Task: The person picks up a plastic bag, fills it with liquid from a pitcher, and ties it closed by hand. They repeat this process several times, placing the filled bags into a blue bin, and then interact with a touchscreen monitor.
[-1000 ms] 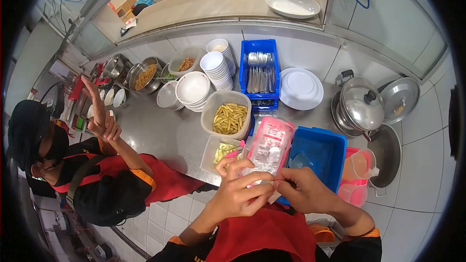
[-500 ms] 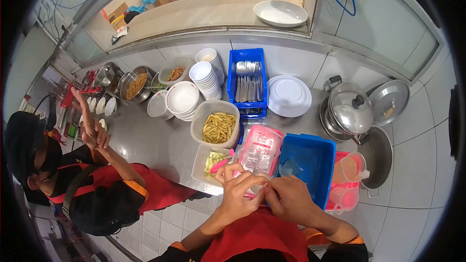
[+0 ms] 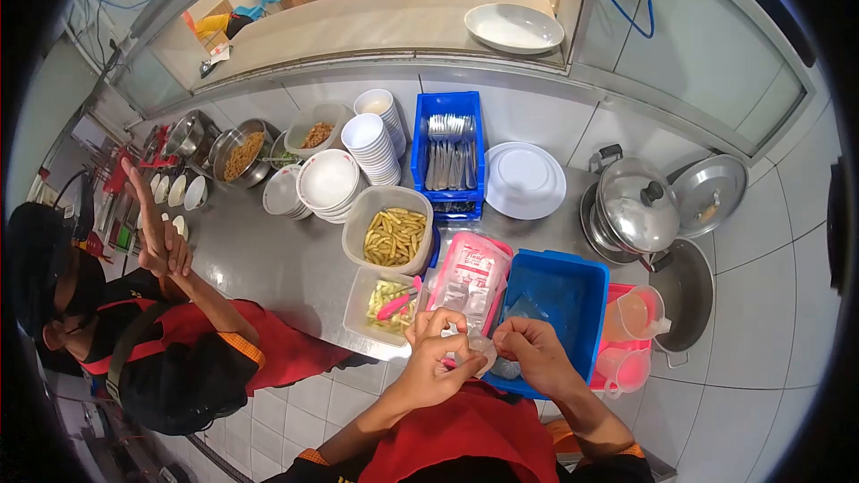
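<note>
My left hand (image 3: 438, 353) is closed around a small clear plastic bag (image 3: 484, 354), its fingers curled. Just right of it, my right hand (image 3: 533, 353) has its fingertips pinched together near the bag's edge; whether they grip anything is too small to make out. Both hands are in front of my red apron. Beyond them lie a pink box (image 3: 481, 259) with a printed packet and a blue bin (image 3: 559, 273) holding some clear plastic. Left of these, pink tongs (image 3: 395, 306) rest on a tub of cut pale green vegetables (image 3: 380, 291).
A tub of yellowish-green pieces (image 3: 394, 237), stacked bowls (image 3: 329, 179), cups (image 3: 369, 139), a cutlery bin (image 3: 449, 139) and plates (image 3: 525, 181) line the counter. Pots (image 3: 637, 206) and pink jugs (image 3: 622, 367) stand right. A co-worker (image 3: 161, 340) stands left, hands together.
My hands have drawn apart slightly, the right moving away from the left, exposing the clear plastic between them. The co-worker's hands stay joined. The view has shifted a little.
</note>
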Motion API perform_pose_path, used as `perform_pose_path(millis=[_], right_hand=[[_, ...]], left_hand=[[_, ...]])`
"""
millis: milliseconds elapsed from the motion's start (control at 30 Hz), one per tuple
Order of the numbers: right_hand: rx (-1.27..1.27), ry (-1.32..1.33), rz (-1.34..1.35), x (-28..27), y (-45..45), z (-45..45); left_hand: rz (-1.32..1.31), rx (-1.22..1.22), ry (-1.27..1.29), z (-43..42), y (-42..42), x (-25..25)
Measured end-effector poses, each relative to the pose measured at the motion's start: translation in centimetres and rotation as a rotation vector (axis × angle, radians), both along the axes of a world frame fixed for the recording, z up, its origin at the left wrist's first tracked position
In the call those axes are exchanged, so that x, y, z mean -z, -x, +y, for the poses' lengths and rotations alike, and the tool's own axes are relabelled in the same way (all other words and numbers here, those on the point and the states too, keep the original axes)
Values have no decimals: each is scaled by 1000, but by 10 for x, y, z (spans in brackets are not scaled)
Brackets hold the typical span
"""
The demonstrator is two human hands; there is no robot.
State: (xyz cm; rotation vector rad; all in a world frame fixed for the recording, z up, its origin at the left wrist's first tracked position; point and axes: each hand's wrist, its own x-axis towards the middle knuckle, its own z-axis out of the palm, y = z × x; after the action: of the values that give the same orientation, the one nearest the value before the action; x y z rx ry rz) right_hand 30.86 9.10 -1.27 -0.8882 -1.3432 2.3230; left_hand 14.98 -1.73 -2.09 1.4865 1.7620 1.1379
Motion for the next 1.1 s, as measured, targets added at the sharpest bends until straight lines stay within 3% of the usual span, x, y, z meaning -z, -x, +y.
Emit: perform_pose_path(millis=[33,100,133,233,400,533,600,733,967,1100], right_hand=[[-3,-1,1,-5,0,1],[-113,-539,-290,-21,-3,0],[-112,-538,-291,-22,-2,-2],[22,-558,-85,-25,5,-13],[118,-947,47,-14,6,-13],[156,-978,32,-19,3,-12],[259,-789,76,-13,3,-17],[384,-726,123,-8,4,-19],[440,-955,-62,-3,-17,-4],[414,-993,-326,-34,-43,15]], left_hand=[[1,-3,-1,-1,0,4],[-164,3,-3,-4,0,10],[-165,4,-2,-3,0,11],[-302,-18,-36,0,1,10],[-137,-7,-139,8,-3,-6],[-122,-9,-178,13,-9,-13],[-120,23,-188,16,-14,-14],[-62,55,-181,25,-23,-16],[65,69,-306,44,-39,29],[104,146,-284,67,-36,6]])
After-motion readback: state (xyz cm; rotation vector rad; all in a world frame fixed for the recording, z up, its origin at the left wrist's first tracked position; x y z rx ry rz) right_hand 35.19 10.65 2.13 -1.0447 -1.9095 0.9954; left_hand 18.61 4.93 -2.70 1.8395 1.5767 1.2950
